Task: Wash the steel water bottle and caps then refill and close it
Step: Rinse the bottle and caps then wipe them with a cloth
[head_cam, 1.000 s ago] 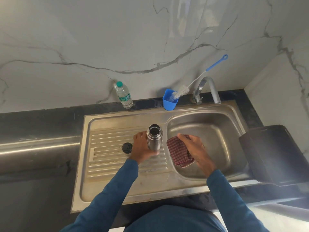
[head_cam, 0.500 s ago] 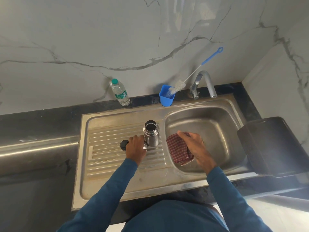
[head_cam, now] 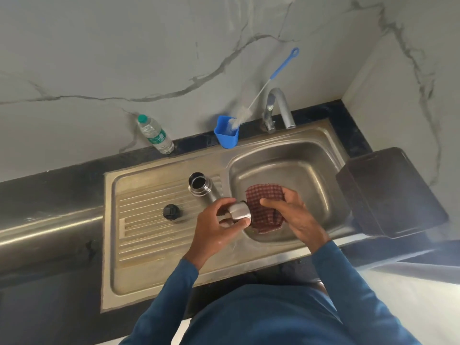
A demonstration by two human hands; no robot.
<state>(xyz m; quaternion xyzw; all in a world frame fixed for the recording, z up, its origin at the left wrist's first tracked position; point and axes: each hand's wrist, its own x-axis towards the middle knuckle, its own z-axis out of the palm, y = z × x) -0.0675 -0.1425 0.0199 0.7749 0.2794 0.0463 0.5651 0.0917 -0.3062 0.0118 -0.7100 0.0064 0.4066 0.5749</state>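
We judge that the task is in its middle part. The steel bottle (head_cam: 202,188) stands open on the ribbed drainboard (head_cam: 149,220), close to the rim of the basin (head_cam: 323,175), and we cannot tell if it is already washed. The black inner cap (head_cam: 170,212) lies alone on the drainboard, toward the left of the bottle. Our left hand (head_cam: 219,227) holds the steel outer cap (head_cam: 239,212) over the near left corner of the basin, with the fingers curled around it. Our right hand (head_cam: 291,212) grips a red checked cloth (head_cam: 265,207), and the cloth touches the cap, so we think this cap is being wiped or scrubbed now. No water comes from the tap (head_cam: 278,105) at the back edge of the surface. Refilling and closing are not yet done.

About the containers: the mouth of the bottle looks dark, and we cannot say if any water is inside. The blue cup (head_cam: 225,139) at the back edge holds a long bottle brush (head_cam: 261,90) that leans on the wall. The plastic water bottle (head_cam: 155,134), also at the back edge, is closed with a green lid, and it seems mostly full. In the basin we see only the cloth above it.
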